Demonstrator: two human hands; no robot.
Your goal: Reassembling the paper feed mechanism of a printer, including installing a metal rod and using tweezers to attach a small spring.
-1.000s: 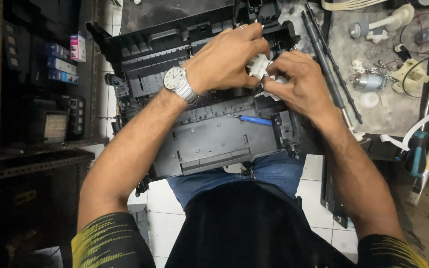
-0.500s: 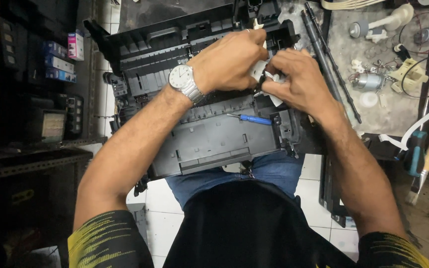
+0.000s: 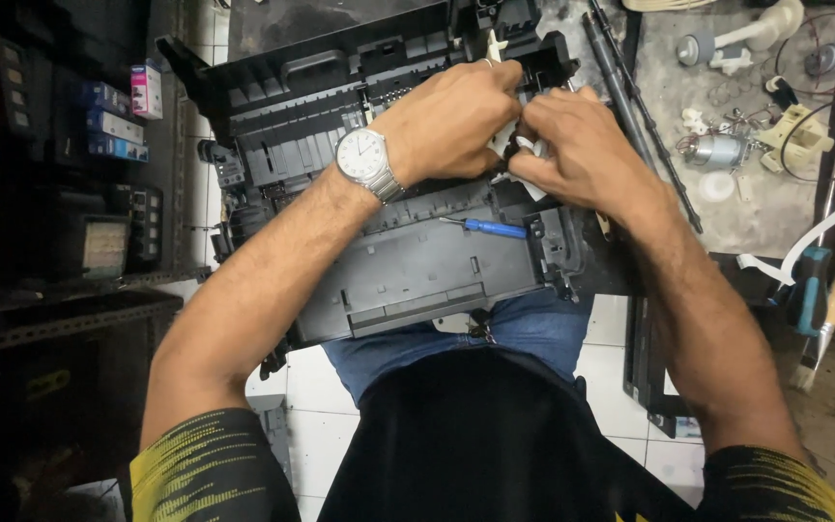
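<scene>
Across the lap: bulky black plastic printer chassis [image 3: 408, 261], stiff, awkward; grip by its frame edges.
Left hand [image 3: 451, 121]: pinched on small white plastic part [image 3: 524, 145].
Right hand [image 3: 582, 145]: pinching the same part, light, likely fragile.
Nearby: blue-handled screwdriver [image 3: 490, 228].

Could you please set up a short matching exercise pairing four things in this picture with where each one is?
Things:
1. wristwatch
2. blue screwdriver
3. small white part
4. small motor

Places:
A. lying on the grey panel of the printer body
B. on the bench surface at the right
C. between the fingers of both hands
D. on the left wrist

Pairs: 1-D, 2-A, 3-C, 4-B
</scene>
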